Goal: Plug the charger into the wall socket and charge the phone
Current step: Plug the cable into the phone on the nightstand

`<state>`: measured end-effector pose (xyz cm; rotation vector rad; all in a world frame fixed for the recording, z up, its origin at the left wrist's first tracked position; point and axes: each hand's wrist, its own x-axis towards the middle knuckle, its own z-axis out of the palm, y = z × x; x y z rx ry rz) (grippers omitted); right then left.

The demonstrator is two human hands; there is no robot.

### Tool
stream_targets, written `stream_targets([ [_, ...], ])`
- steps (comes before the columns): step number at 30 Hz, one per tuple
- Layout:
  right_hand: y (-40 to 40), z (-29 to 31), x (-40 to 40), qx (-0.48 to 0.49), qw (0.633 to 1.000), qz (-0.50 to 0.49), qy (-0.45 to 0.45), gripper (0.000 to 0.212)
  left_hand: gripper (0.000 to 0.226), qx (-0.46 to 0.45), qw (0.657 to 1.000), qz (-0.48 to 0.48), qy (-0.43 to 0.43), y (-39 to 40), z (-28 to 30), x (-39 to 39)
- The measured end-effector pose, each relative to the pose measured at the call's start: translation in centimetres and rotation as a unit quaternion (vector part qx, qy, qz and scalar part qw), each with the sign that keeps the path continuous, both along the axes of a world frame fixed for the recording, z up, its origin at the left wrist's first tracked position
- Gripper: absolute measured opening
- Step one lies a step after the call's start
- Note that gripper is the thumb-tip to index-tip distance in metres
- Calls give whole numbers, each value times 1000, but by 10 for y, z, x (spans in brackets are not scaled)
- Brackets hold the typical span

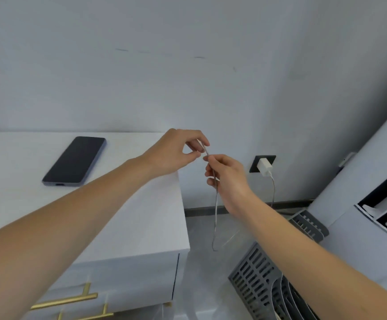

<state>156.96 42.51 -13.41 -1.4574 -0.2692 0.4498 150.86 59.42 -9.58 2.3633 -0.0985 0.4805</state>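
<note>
White cube charger: seated in dark wall socket. Thin grey cable: free end pinched by left hand, right hand closed round it below. Dark slab phone: face-up on white cabinet top, well apart. Next, likely: carry connector to phone's near-edge port.

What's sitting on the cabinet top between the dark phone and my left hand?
Nothing: in the head view, bare white cabinet top separates the dark phone from the left hand.

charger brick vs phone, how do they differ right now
The charger brick is white and sits plugged into the dark wall socket; the phone is dark and lies flat, screen up, on the white cabinet. The brick has its cable attached; the phone has none. Neither is held.
</note>
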Motion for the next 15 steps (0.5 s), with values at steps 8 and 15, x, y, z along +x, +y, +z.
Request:
stream_targets([
  [8,54,31,-57,-62,995,60,-58,17,36,113,987,77,88,98,23,-99],
  [15,91,36,-90,-141,972,116,-145,10,98,324,901,80,278,180,35,-171],
])
